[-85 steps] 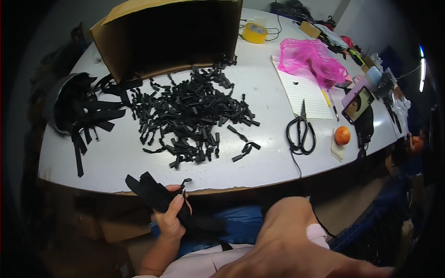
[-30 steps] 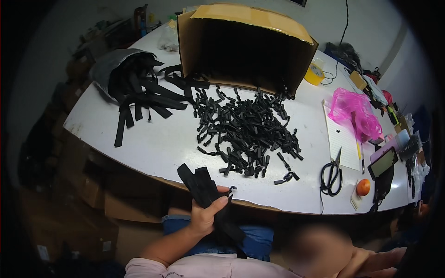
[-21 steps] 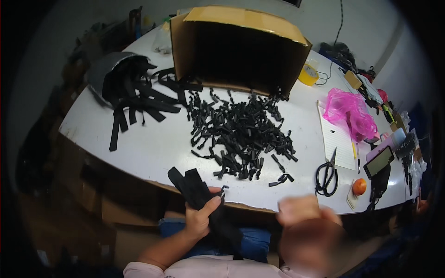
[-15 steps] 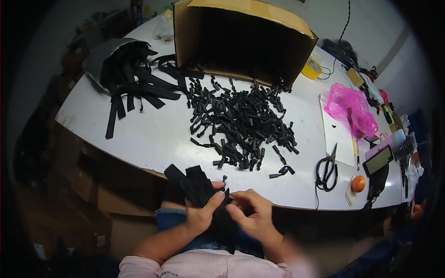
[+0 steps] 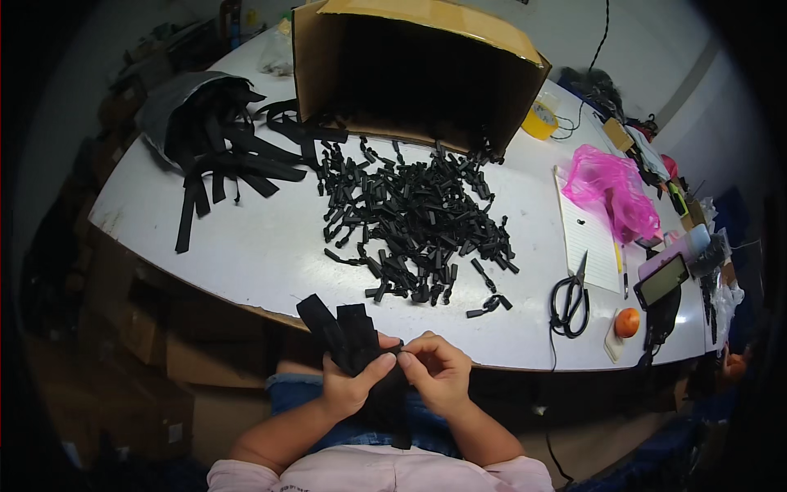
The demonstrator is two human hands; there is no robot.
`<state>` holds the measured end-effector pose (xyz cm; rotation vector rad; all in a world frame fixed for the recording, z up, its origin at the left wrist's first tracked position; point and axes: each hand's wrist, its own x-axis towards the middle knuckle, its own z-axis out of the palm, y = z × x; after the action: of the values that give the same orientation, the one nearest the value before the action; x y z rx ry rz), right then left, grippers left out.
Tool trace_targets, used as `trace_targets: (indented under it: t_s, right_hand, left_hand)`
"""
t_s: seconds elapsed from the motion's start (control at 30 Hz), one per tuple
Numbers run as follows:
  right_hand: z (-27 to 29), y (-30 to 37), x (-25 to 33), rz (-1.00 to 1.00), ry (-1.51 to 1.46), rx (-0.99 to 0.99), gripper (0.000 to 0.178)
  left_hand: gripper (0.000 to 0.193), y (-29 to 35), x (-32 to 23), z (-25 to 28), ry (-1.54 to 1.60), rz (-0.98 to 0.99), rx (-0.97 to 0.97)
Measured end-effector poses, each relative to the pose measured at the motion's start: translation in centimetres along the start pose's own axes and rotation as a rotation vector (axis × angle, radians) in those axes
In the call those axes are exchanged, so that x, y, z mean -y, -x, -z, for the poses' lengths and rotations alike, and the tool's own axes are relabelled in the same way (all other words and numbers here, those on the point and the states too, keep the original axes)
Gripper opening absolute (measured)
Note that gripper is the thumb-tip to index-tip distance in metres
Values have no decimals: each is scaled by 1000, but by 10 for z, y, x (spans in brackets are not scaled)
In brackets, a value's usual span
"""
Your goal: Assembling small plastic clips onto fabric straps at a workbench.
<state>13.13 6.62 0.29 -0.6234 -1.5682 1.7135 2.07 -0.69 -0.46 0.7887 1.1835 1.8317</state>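
Note:
Over my lap, my left hand (image 5: 351,385) is closed around a bundle of flat black fabric straps (image 5: 354,326). The strap ends fan out above its fingers, and the rest hangs down between my hands. Close against the left thumb, my right hand (image 5: 443,375) pinches with thumb and forefinger. A small dark piece shows at these fingertips, too small and covered to name. On the table ahead lies a loose pile of small black plastic pieces with short cords (image 5: 418,205). To its left, more black straps (image 5: 217,156) spill from a grey plastic bag (image 5: 156,123).
A cardboard box (image 5: 310,74) lies open toward me behind the pile. On the right are black-handled scissors (image 5: 569,303), a lined notepad (image 5: 592,254), a pink plastic bag (image 5: 611,193), an orange fruit (image 5: 627,322), a phone (image 5: 662,281) and yellow tape (image 5: 539,121).
My right hand has come in against the left thumb, its fingertips now pinched together. The small dark piece that stuck up by the left forefinger has dropped lower, between the hands. The view has shifted slightly.

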Motion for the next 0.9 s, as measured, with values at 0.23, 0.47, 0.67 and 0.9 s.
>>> trace_targets:
  t_s: [0.23,0.47,0.67,0.9]
  right_hand:
    - [7,-4,1,-187,-340,97,4]
    - [20,-9,4,-552,-566,253,5]
    - [14,-4,5,-481,-428,153,8]
    - [-4,2,-6,-50,-95,-5,5]
  left_hand:
    - [18,-1,-14,4,104,261,52]
    - [17,-2,-12,1,62,220,68]
    - [17,0,-9,2,67,229,51]
    - [19,0,-11,2,59,277,24]
